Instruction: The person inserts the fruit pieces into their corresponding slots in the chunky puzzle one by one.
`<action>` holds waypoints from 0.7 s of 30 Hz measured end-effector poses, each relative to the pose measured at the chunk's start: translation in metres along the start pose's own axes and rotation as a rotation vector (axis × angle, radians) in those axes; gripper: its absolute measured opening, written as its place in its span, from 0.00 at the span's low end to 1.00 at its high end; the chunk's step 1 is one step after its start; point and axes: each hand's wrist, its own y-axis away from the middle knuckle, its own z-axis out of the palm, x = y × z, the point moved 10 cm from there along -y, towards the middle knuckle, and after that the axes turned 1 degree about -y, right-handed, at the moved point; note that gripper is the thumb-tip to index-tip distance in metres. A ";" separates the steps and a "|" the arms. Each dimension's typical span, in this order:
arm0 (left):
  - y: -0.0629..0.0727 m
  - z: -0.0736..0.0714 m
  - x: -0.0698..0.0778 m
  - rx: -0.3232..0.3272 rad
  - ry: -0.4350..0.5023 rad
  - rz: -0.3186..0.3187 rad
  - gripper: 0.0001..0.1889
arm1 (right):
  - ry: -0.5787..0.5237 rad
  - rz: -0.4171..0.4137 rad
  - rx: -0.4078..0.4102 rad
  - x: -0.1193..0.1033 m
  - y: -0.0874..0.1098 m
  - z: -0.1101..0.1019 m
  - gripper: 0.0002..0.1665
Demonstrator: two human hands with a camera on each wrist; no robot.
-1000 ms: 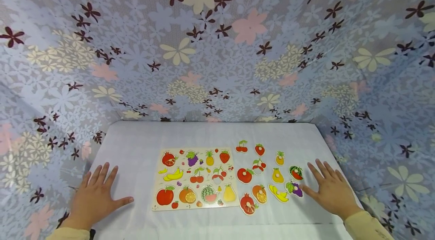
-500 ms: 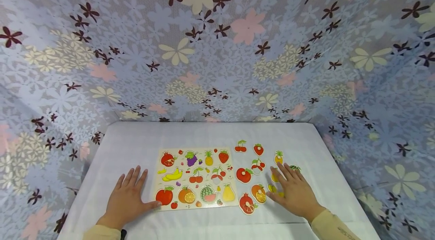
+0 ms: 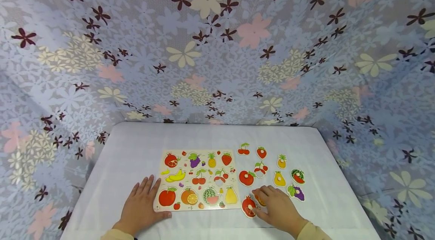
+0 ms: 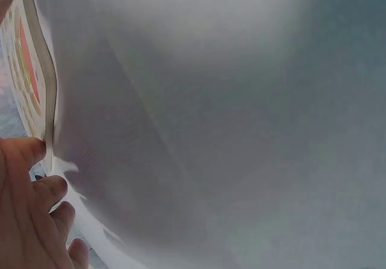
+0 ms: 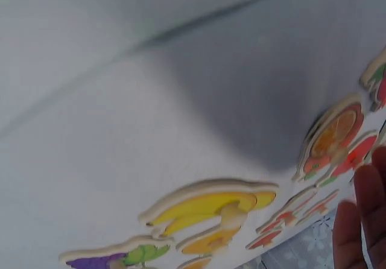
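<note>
My left hand (image 3: 140, 206) lies with straight fingers beside the left edge of a wooden fruit puzzle board (image 3: 183, 187); in the left wrist view a fingertip touches the board's edge (image 4: 50, 94). My right hand (image 3: 281, 209) reaches over the loose pieces, thumb tip at the pomegranate piece (image 3: 247, 203) and fingertips over the orange piece (image 3: 259, 198), partly covering it. No piece is visibly pinched. The right wrist view shows that orange piece (image 5: 335, 133) and the banana piece (image 5: 211, 207), which the hand hides in the head view.
Other knobbed pieces lie right of the board: apple (image 3: 246, 178), cherries (image 3: 243, 149), strawberry (image 3: 261, 152), pineapple (image 3: 281, 161), pear (image 3: 279, 179), watermelon (image 3: 298, 176) and grapes (image 3: 296, 193). A white cloth covers the table (image 3: 136, 142). Floral fabric walls (image 3: 217, 62) enclose it.
Both hands have moved inward from the table's sides. The left has come to the board's left edge. The right has crossed the loose pieces leftward to the pomegranate and orange.
</note>
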 end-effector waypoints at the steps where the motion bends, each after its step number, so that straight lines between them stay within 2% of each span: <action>1: 0.000 0.000 0.000 0.000 -0.003 0.001 0.63 | 0.010 -0.016 0.002 -0.002 0.000 0.001 0.30; 4: 0.000 0.000 -0.001 0.003 -0.007 0.004 0.62 | 0.030 -0.059 0.017 -0.008 0.002 0.003 0.23; 8: 0.000 -0.002 -0.002 0.018 -0.008 0.009 0.60 | 0.012 -0.070 0.017 -0.011 0.004 0.006 0.19; 16: -0.001 -0.001 -0.003 0.012 0.016 0.004 0.60 | -0.004 -0.093 0.010 -0.014 0.004 0.009 0.16; 21: -0.002 0.001 -0.004 0.001 0.024 -0.014 0.61 | -0.023 -0.077 0.019 -0.016 0.001 0.008 0.16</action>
